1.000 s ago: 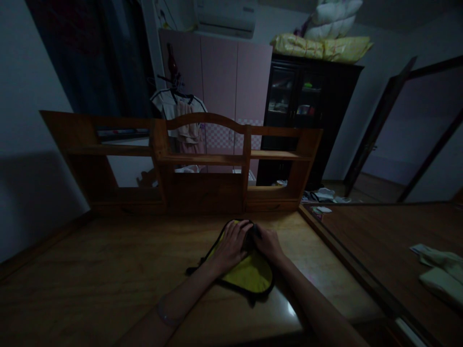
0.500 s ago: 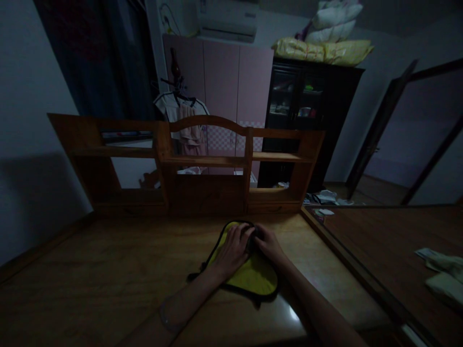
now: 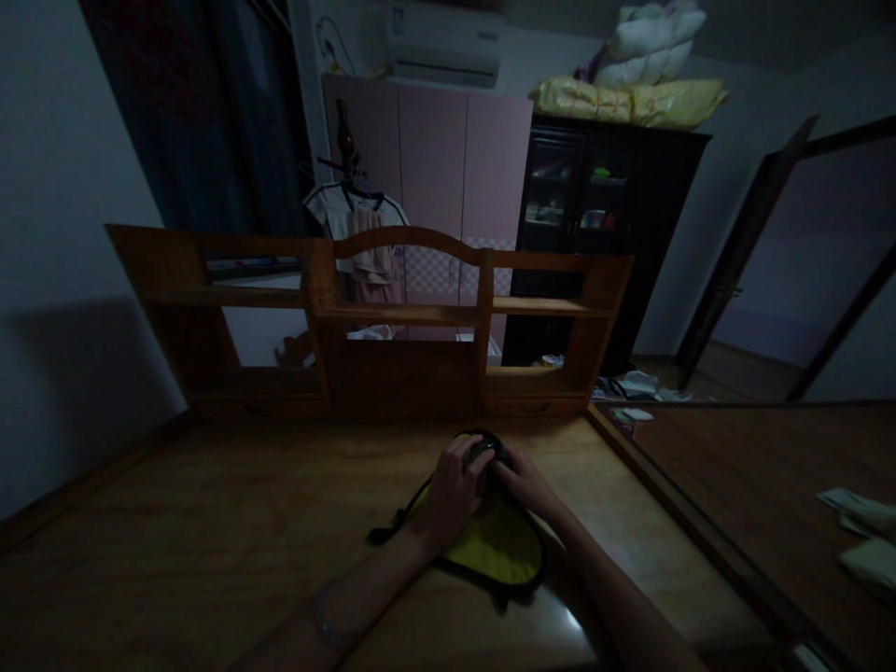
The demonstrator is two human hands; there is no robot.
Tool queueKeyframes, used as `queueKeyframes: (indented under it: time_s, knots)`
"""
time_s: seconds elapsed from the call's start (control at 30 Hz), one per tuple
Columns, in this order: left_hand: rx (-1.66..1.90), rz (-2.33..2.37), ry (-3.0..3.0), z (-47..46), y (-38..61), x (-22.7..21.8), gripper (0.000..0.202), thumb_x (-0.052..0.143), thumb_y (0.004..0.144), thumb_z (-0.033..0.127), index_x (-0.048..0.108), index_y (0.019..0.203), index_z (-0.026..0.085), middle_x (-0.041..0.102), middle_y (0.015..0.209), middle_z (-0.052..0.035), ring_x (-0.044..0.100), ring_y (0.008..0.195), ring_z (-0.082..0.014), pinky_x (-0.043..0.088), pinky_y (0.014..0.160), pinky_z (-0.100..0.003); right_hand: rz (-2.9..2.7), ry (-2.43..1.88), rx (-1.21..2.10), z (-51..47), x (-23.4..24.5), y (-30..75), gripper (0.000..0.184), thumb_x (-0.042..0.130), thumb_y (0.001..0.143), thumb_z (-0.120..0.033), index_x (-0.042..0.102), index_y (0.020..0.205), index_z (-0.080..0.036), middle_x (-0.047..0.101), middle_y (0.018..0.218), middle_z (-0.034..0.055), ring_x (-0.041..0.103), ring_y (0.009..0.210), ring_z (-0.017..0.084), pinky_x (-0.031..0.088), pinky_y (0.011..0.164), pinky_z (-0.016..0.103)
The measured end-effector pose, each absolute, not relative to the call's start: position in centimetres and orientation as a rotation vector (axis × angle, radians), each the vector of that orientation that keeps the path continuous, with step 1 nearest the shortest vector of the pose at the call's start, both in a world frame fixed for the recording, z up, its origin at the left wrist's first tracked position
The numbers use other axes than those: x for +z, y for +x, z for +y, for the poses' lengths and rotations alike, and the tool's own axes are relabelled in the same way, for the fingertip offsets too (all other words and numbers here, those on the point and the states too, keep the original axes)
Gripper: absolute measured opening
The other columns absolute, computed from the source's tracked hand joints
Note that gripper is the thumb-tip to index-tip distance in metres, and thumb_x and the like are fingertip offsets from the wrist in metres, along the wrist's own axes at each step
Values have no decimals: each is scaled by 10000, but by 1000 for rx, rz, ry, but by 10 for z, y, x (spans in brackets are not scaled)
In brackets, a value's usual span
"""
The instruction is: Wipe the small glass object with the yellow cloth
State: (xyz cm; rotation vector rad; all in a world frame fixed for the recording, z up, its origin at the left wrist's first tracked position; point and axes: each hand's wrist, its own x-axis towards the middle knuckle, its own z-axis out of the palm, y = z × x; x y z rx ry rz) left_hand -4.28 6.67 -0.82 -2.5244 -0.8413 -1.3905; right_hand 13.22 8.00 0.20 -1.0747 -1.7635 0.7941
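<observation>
A yellow pouch-like piece with black edging (image 3: 500, 543) lies flat on the wooden tabletop, and small dark tabs stick out at its left and lower edges. At its far end is a small, dark, glossy rounded object (image 3: 494, 446), whose kind I cannot make out in the dim light. My left hand (image 3: 454, 485) rests over the yellow piece with its fingers curled onto that dark object. From the other side, my right hand (image 3: 524, 478) grips the same object with bent fingers. Both hands partly cover it.
A wooden shelf unit (image 3: 406, 313) stands along the table's far edge. To the right, past a raised wooden rail (image 3: 672, 504), is a brown surface with pale cloth (image 3: 868, 560). A white wall (image 3: 63, 392) borders the left side.
The dark glossy object shows more now between my fingers. My left hand has become more arched, and its fingers have shifted on the object. The view has moved slightly.
</observation>
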Motion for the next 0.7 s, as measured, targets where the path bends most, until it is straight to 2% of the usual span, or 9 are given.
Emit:
queueKeyframes:
  time_s: [0.17,0.4,0.5,0.6,0.7]
  knots:
    - [-1313,-823,-2502,65,-42,-6,642,604,764,69,350,1337,207,337,1370,-135,329,1299,-289,361,1064,-519,-1699,-1047,1048,72,11,135,326,569,802,-294,613,1103,-175,666,1058,40,598,975,231,481,879,357]
    - [-1210,-589,-2455,65,-42,-11,611,531,813,35,326,1364,203,325,1390,-136,303,1331,-287,364,1065,-526,-1619,-959,1187,70,9,146,444,624,733,-196,581,1175,-204,635,1143,21,563,1065,227,428,971,374]
    - [-1197,-609,-2480,68,-40,-14,626,503,815,14,311,1377,209,312,1411,-128,284,1344,-285,337,1081,-537,-1673,-959,1108,73,4,148,509,611,748,-205,524,1250,-215,596,1222,34,533,1128,231,399,1015,393]
    - [-1234,-688,-2491,72,-38,-17,653,489,793,-5,303,1379,214,308,1422,-121,281,1346,-276,322,1087,-543,-1779,-943,878,75,0,145,571,562,803,-229,405,1352,-209,515,1324,66,468,1218,228,357,1058,396]
    - [-1241,-770,-2522,74,-36,-18,684,490,756,-19,307,1375,208,290,1438,-125,279,1345,-276,319,1087,-538,-1866,-984,644,76,-5,141,587,484,863,-236,287,1413,-178,512,1318,120,491,1201,236,393,1021,411]
